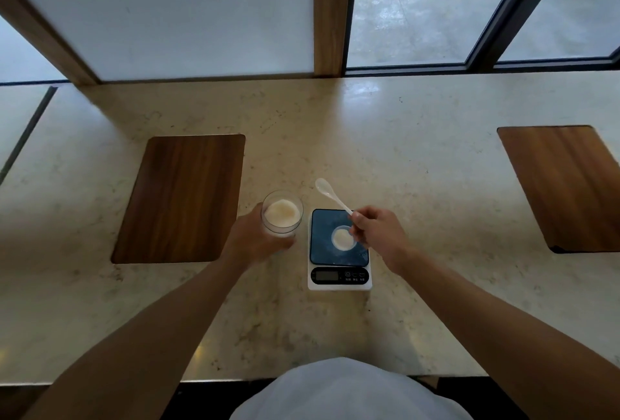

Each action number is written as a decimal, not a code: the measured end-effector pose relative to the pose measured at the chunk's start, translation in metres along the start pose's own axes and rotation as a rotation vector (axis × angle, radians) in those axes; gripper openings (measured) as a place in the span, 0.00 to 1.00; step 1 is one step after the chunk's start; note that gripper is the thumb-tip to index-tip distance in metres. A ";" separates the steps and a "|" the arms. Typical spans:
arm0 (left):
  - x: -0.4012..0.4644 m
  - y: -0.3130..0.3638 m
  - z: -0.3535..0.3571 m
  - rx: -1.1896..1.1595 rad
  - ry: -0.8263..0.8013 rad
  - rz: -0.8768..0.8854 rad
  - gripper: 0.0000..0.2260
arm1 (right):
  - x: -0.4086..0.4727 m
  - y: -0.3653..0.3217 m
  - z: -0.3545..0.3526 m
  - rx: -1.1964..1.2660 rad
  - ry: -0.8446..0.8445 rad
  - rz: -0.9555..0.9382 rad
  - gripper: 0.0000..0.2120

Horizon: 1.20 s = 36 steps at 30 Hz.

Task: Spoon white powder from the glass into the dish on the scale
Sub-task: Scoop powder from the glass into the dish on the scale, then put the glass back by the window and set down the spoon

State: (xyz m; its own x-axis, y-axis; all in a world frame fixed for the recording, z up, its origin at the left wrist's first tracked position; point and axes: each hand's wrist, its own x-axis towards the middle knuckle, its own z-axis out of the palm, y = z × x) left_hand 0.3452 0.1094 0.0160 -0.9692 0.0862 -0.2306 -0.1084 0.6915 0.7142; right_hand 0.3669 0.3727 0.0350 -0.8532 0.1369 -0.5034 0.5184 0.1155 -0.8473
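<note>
A clear glass [281, 215] holding white powder stands on the marble counter, and my left hand [255, 238] is wrapped around its near side. To its right sits a small scale [339, 272] with a dark platform and a blank display. A small round dish [343, 238] with white powder rests on that platform. My right hand [377, 230] hovers over the scale's right side, pinching the handle of a white spoon [330, 193]. The spoon's bowl points up and away, beyond the scale's far edge; it looks empty.
A wooden board [181, 198] lies just left of the glass. Another wooden board [567, 184] lies at the far right. Windows and a wooden post [330, 13] rise behind the counter [419, 151]. The counter's near edge runs by my body.
</note>
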 end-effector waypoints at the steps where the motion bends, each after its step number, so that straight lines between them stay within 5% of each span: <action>1: 0.004 -0.001 -0.001 -0.005 0.008 -0.008 0.39 | 0.004 -0.003 0.005 -0.013 -0.016 0.005 0.08; 36: 0.252 -0.019 -0.069 -0.045 0.277 -0.076 0.40 | 0.207 -0.100 0.130 0.090 -0.129 0.139 0.06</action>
State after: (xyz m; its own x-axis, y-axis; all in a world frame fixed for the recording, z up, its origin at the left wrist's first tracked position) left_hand 0.0877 0.0688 -0.0098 -0.9806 -0.1685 -0.0998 -0.1871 0.6553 0.7318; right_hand 0.1304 0.2617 -0.0062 -0.7772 0.0174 -0.6290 0.6293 0.0153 -0.7770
